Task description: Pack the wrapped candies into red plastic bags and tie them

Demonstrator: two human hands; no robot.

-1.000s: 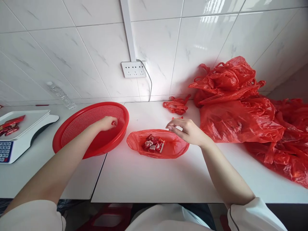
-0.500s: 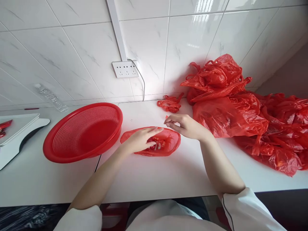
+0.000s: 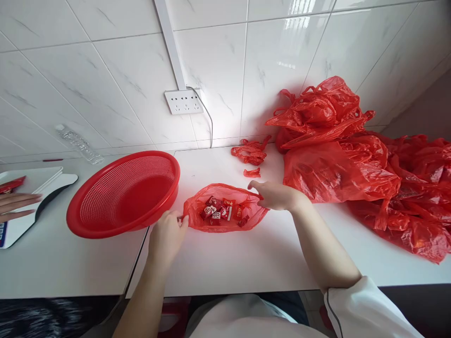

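An opened red plastic bag (image 3: 225, 227) lies on the white table, its mouth spread wide. Inside it several small red printed packets (image 3: 214, 211) show. At the bag's left end, my left hand (image 3: 166, 234) is closed on the edge, thumb and finger pinching the plastic. My right hand (image 3: 278, 195) is at the opposite end, its thumb inside the rim and a finger curled over; the fingers partly hide the plastic they hold. Just behind the bag sits a small scrap of red plastic (image 3: 252, 173).
Left of the bag stands a red mesh basket (image 3: 123, 230). Stuffed red bags (image 3: 338, 164) are piled on the right, a crumpled red bag (image 3: 250, 151) at the back. Another person's hand (image 3: 17, 206) reaches over a white tray (image 3: 45, 173); a clear bottle (image 3: 79, 143) lies behind.
My left hand has moved from over the packets to the bag's left end and gripped it. My right hand has left the scrap and taken the right end. Another person's hand has appeared at left.
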